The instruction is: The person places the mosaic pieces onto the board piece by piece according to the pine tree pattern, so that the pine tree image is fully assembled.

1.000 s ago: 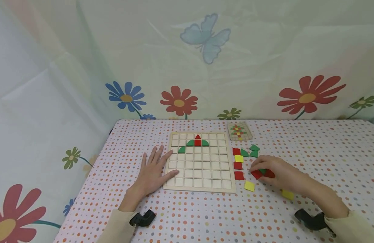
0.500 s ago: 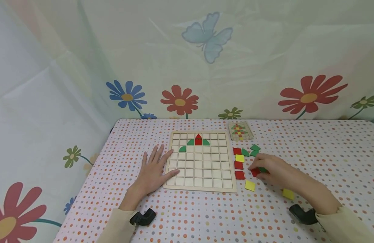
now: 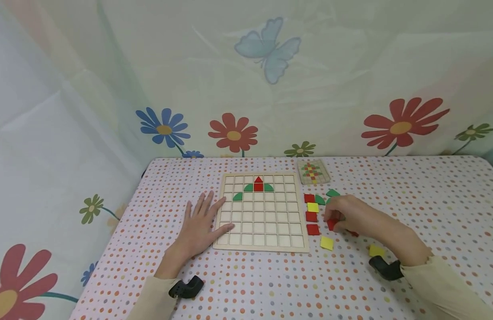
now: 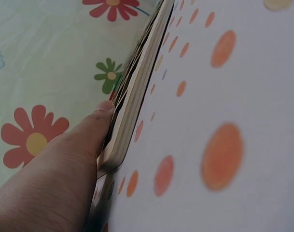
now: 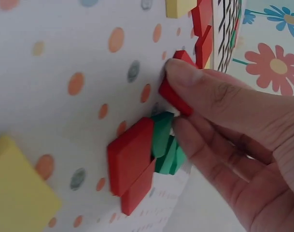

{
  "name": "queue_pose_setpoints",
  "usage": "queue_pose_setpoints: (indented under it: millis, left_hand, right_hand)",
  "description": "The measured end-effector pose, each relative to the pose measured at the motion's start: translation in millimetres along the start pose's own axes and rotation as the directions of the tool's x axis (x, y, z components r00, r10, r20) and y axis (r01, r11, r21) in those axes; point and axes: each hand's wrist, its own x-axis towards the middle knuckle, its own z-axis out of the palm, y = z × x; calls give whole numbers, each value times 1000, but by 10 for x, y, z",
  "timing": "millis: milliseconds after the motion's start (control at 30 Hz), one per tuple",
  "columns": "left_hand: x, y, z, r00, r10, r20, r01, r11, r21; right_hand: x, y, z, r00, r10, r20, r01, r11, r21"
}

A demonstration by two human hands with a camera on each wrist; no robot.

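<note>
My left hand (image 3: 196,229) lies spread at the left side of the wooden grid board (image 3: 259,217), with fingertips and thumb over its edge. The left wrist view shows the thumb (image 4: 84,135) along the board's rim. On the board sit a red triangle (image 3: 258,180), a red square (image 3: 258,187) and three green quarter-round tiles (image 3: 238,196). Right of the board, my right hand (image 3: 352,218) pinches a red tile (image 5: 175,99) between thumb and fingers, close over the table. Beside those fingers lie overlapping red tiles (image 5: 132,157) and green tiles (image 5: 163,140), partly hidden in the head view.
Red squares (image 3: 312,230) and a yellow square (image 3: 312,207) line the board's right side. More yellow squares (image 3: 326,242) lie nearer me. A pattern card (image 3: 323,178) with a tree design lies at the back. A flowered cloth (image 3: 330,102) hangs behind the dotted table.
My right hand has shifted slightly left and away from me, now with a red tile between thumb and fingers. My left hand stays put on the board; the board's tiles are unchanged.
</note>
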Motion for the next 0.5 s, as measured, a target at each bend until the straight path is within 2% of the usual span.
queue_pose_setpoints:
  millis: [267, 500]
  left_hand:
    - [9, -4, -20, 1000, 12, -15, -12, 1000, 9]
    - [-4, 8, -9, 1000, 2, -4, -2, 1000, -5]
  right_hand:
    - [-61, 60, 55, 991, -70, -110, 72, 997, 17]
    - [-77, -17, 45, 989, -46, -140, 56, 996, 69]
